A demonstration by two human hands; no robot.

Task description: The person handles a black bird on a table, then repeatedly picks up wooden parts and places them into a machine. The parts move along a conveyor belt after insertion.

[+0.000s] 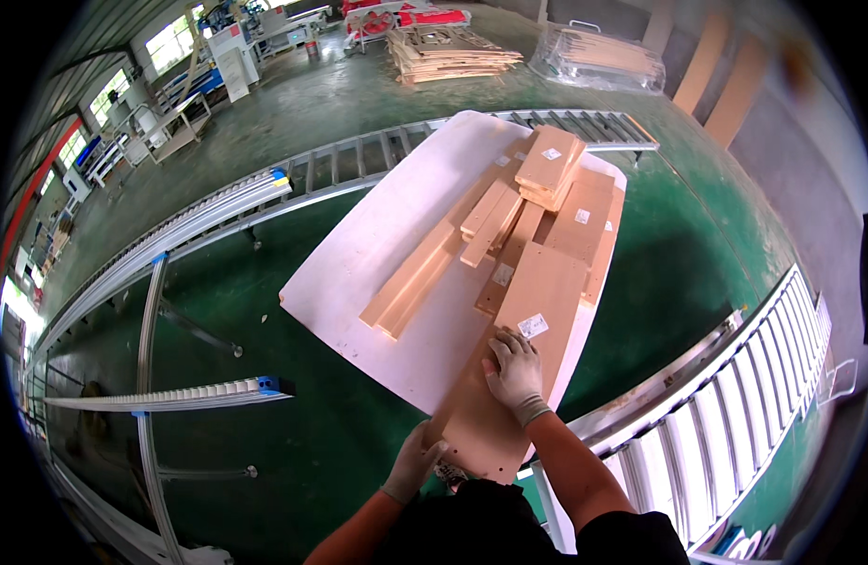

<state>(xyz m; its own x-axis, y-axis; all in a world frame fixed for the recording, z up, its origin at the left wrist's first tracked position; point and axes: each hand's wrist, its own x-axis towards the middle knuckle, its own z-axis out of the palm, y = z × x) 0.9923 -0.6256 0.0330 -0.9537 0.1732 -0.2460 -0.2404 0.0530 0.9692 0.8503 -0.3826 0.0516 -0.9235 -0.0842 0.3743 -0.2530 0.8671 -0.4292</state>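
Left hand (413, 463) curled on near-left edge of long wooden panel (523, 358), at 6 o'clock on white sheet (377, 245). Right hand (515, 370) spread flat on top, beside label (533, 326). Best kept level, square to panel stack (547, 188) at 12 o'clock; fingers clear of edges.

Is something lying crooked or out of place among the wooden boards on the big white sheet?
The boards lie loosely at differing angles, not squared. The long panel under both hands overhangs the white sheet at its near edge. No damage visible.
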